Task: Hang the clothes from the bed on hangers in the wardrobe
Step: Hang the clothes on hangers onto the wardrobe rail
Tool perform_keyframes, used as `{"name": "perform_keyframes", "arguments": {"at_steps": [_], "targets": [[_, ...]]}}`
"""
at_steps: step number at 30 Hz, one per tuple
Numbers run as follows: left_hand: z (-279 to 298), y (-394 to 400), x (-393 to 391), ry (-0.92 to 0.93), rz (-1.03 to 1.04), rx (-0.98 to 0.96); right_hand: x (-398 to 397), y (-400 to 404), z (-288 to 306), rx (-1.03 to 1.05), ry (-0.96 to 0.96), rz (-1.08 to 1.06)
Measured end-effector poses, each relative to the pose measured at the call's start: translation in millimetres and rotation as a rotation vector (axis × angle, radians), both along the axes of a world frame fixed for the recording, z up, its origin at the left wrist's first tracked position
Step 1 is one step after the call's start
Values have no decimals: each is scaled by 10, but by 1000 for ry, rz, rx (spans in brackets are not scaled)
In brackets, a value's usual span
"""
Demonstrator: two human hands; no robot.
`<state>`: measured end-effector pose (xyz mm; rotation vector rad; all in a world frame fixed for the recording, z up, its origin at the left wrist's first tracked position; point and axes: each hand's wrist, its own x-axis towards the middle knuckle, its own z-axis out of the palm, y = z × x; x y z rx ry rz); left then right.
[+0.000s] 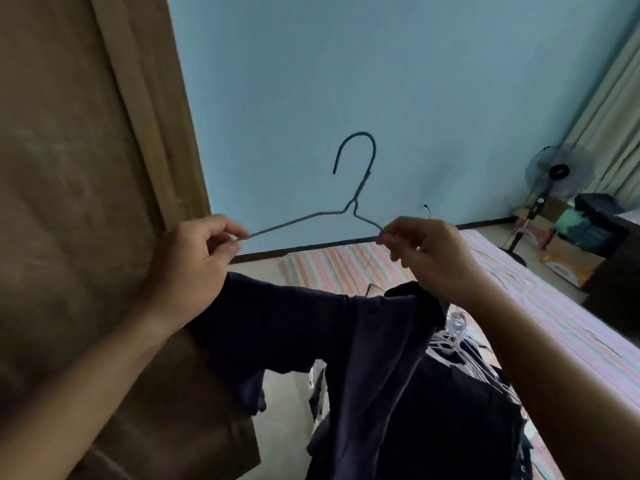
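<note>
Left hand: my left hand (197, 252) pinches the left end of the hanger (349, 202) and grips an edge of the shirt (363, 341).
Right hand: my right hand (429, 252) pinches the hanger's right end, fingers curled.
Hanger: blue wire, upright, hook on top, raised before the blue wall (381, 81).
Shirt: dark, hanging under the hanger between my forearms.
Bed: the striped bed (554, 306) lies below right, with clear hangers (457, 327) on it.
Wardrobe: the brown panel (86, 168) stands on my left.
Fan: the fan (557, 171) stands in the far corner.
</note>
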<state>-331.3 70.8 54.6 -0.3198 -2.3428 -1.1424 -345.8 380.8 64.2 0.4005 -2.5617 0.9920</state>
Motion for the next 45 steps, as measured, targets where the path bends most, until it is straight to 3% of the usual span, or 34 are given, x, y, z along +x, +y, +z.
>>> {"name": "perform_keyframes", "arguments": {"at_steps": [15, 22, 32, 38, 45], "targets": [[379, -1124, 889, 89, 356, 156, -429, -1495, 601, -82, -53, 638], [393, -1453, 1316, 99, 571, 89, -498, -2154, 642, -78, -58, 879], [339, -1831, 1933, 136, 821, 124, -224, -3108, 567, -92, -105, 1129], [275, -2266, 2316, 163, 873, 135, 142, -3638, 540, -51, -47, 1177], [228, -2951, 2821, 112, 857, 110, 648, -4307, 543, -80, -164, 1245]]}}
